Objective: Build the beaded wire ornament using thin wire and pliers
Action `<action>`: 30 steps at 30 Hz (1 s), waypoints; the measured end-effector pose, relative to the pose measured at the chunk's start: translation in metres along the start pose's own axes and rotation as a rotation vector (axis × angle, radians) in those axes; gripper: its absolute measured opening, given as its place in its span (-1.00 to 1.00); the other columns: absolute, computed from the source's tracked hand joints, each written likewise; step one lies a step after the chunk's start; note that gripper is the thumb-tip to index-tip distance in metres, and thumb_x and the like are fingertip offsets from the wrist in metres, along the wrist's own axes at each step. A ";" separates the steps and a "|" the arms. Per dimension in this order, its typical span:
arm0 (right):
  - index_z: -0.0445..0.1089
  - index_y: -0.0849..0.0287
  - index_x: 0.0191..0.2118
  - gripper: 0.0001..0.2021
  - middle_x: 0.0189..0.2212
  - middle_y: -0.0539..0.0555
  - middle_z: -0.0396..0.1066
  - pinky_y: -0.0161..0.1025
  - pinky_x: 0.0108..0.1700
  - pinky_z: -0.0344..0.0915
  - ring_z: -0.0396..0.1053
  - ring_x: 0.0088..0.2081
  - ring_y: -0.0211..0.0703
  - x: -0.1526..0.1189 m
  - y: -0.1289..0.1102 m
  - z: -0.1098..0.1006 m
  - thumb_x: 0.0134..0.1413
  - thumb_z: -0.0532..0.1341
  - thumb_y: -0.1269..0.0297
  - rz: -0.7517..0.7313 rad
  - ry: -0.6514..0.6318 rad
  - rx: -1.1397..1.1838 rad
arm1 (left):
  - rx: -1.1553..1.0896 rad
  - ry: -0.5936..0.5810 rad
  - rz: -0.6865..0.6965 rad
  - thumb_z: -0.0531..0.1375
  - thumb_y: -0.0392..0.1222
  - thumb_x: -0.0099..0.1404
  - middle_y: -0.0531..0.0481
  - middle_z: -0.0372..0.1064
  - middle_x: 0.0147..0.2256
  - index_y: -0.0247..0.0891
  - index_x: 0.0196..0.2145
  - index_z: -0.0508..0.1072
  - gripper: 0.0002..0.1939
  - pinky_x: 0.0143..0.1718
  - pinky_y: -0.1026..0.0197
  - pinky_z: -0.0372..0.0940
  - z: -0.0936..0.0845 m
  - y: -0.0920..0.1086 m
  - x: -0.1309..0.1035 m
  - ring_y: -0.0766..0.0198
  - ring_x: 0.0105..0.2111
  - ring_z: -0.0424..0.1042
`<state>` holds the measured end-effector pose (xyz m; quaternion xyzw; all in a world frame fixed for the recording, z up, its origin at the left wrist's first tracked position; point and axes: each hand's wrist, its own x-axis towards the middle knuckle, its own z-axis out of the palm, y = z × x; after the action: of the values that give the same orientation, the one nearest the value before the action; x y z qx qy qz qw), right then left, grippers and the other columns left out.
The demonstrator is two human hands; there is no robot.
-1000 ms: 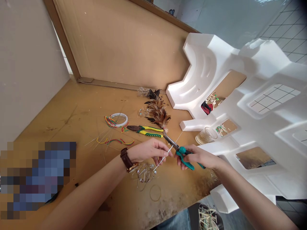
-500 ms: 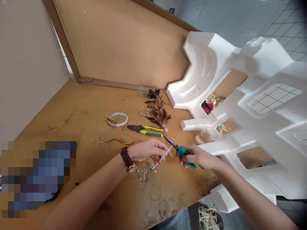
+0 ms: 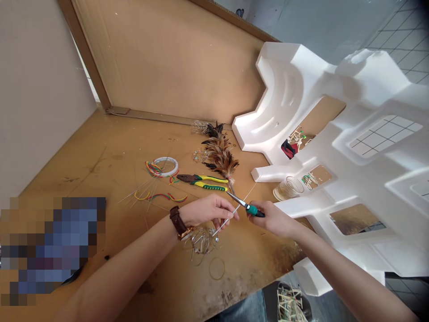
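My left hand [image 3: 212, 210], with a brown watch on its wrist, pinches a thin pale rod [image 3: 221, 227] that slants up to the right. Its lower end points at a tangle of silvery wires and beads [image 3: 202, 242] just below my hand. My right hand [image 3: 275, 218] is wrapped round a pair of needle-nose pliers [image 3: 238, 199] with teal and black handles. Their jaws point up and left, near the rod's upper end; whether they touch it, I cannot tell. Just above lie yellow-and-green combination pliers [image 3: 203, 182] and a brown feather duster [image 3: 219, 154].
A white ring [image 3: 172, 167] and coloured ties [image 3: 152, 169] lie left of centre. On the right stand a glass jar [image 3: 288, 188] and a large white moulded foam piece [image 3: 365, 188]. A rubber band [image 3: 217, 268] rests near the front edge; below is a bin of sticks [image 3: 291, 302].
My right hand has turned over the pliers, so their handles are now mostly hidden in it and the jaws look closer together. My left hand keeps its pinch, almost unmoved.
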<state>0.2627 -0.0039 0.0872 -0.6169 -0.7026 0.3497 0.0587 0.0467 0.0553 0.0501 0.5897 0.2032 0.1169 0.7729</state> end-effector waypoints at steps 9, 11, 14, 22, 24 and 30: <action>0.20 0.17 -0.50 -0.95 -0.64 -0.11 0.09 -0.38 -0.55 -0.06 0.03 -0.58 -0.35 -0.002 -0.006 0.005 -0.13 0.05 0.34 0.019 0.102 -0.131 | 0.038 0.016 0.013 0.19 -0.05 0.10 0.07 0.30 -0.57 -0.39 -0.32 0.46 -0.68 -0.55 0.37 0.24 0.001 -0.006 0.004 0.45 -0.62 0.29; 0.20 0.17 -0.51 -0.95 -0.65 -0.11 0.09 -0.38 -0.55 -0.07 0.03 -0.58 -0.35 -0.001 -0.004 0.007 -0.14 0.05 0.34 0.015 0.119 -0.145 | 0.048 0.021 0.016 0.19 -0.05 0.10 0.07 0.30 -0.57 -0.39 -0.32 0.46 -0.69 -0.55 0.37 0.24 0.000 -0.007 0.006 0.46 -0.62 0.28; 0.23 0.17 -0.49 -0.95 -0.65 -0.09 0.12 -0.37 -0.54 -0.07 0.04 -0.58 -0.34 0.002 -0.003 0.007 -0.14 0.06 0.33 0.028 0.152 -0.208 | 0.051 0.055 0.013 0.19 -0.04 0.09 0.07 0.30 -0.59 -0.39 -0.34 0.45 -0.69 -0.55 0.37 0.23 -0.001 -0.009 0.008 0.45 -0.62 0.28; 0.29 0.15 -0.41 -0.89 -0.61 -0.01 0.26 -0.35 -0.50 -0.05 0.16 -0.56 -0.27 0.015 0.004 -0.003 -0.10 0.08 0.28 0.126 0.303 -0.504 | 0.001 -0.007 -0.035 0.21 -0.01 0.07 0.07 0.30 -0.60 -0.40 -0.37 0.44 -0.66 -0.55 0.36 0.21 0.006 -0.010 0.008 0.45 -0.63 0.28; 0.30 0.14 -0.39 -0.88 -0.58 0.02 0.30 -0.33 -0.50 -0.06 0.22 -0.54 -0.23 0.014 0.005 -0.004 -0.11 0.09 0.27 0.129 0.282 -0.565 | 0.023 0.003 -0.004 0.21 -0.03 0.07 0.06 0.32 -0.59 -0.39 -0.37 0.45 -0.68 -0.52 0.35 0.23 0.005 -0.005 0.005 0.44 -0.60 0.30; 0.31 0.13 -0.38 -0.88 -0.54 0.06 0.37 -0.30 -0.51 -0.11 0.29 -0.51 -0.16 0.006 0.001 0.008 -0.12 0.10 0.27 0.044 0.166 -0.652 | 0.071 0.400 0.205 0.21 -0.12 0.09 0.02 0.36 -0.50 -0.39 -0.34 0.46 -0.75 -0.40 0.31 0.29 -0.005 0.011 0.001 0.41 -0.51 0.32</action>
<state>0.2576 -0.0016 0.0787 -0.6445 -0.7569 0.0565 -0.0924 0.0454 0.0632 0.0598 0.5990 0.2953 0.3021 0.6802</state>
